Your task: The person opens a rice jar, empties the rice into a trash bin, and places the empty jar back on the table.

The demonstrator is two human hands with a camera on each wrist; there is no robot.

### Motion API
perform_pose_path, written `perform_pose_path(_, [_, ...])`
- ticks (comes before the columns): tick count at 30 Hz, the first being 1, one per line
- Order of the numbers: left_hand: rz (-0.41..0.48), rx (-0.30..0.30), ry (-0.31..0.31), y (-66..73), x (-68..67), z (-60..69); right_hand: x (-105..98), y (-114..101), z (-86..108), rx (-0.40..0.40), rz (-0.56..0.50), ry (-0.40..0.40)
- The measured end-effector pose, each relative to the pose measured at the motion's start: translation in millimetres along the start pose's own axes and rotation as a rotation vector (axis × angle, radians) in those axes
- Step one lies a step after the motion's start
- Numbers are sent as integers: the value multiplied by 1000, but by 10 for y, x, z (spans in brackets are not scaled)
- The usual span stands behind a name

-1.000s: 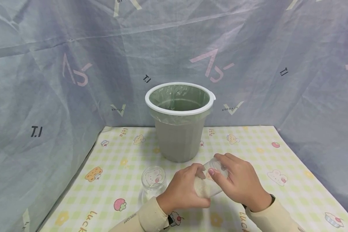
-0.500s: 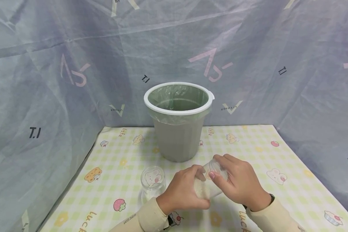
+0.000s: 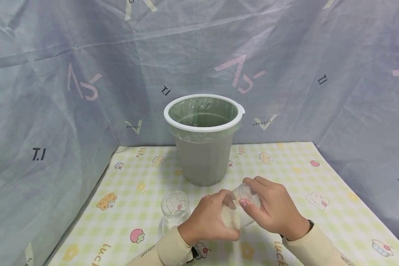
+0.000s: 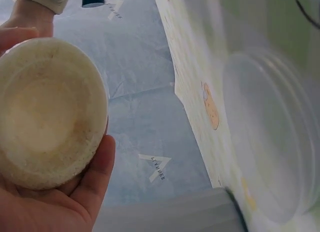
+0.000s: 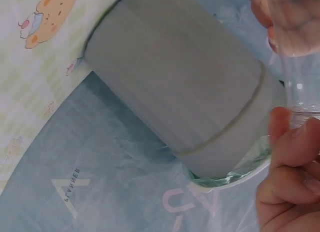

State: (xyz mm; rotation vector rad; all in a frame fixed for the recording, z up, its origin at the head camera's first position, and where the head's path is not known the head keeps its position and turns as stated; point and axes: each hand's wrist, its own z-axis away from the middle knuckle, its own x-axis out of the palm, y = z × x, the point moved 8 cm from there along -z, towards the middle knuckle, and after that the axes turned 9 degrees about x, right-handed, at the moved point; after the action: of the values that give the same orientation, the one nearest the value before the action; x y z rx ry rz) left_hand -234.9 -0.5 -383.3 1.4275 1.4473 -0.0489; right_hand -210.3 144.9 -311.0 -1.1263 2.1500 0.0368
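Note:
Both hands hold a clear jar tilted above the table, its top toward the upper right. Pale, grain-like contents fill its lower end; their exact kind is hard to tell. My left hand wraps around that lower end, and the jar's round base faces the left wrist camera. At the top end, my right hand grips with thumb and fingers. The fingers close around the ridged rim there, and whether a lid sits on it is unclear. A second clear jar stands left of my left hand.
A grey bin with a white rim and a clear green-tinted liner stands behind the hands. The checked tablecloth has printed cartoons. Grey-blue fabric hangs around the table's back and sides.
The head view has shifted slightly. Both hands keep hold of the tilted jar in nearly the same place, with only slight movement of the fingers.

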Motion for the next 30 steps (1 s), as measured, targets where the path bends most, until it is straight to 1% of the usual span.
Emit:
perform_pose_path(3, [114, 4, -51, 3, 33, 11, -24, -81, -23, -87, -32, 17])
perform_pose_path(5, [181, 12, -69, 14, 41, 12, -46, -136, -51, -142, -47, 29])
perform_pose_path(7, [181, 24, -60, 29, 20, 7, -68, -166, -79, -171, -52, 38])
perform_pose_path(11, [180, 42, -51, 51, 11, -4, -85, -173, -104, -175, -64, 31])
perform_pose_path(17, [194, 45, -86, 55, 48, -5, -95, -163, -74, -177, -73, 34])
perform_pose_path(22, [183, 50, -106, 64, 49, -14, -110, -175, -80, -201, -81, 24])
perform_pose_path(26, [167, 35, -95, 62, 38, -16, -130, -186, -93, -218, -56, 7])
perform_pose_path(30, [146, -3, -59, 35, 14, -8, -136, -172, -96, -199, 3, -42])
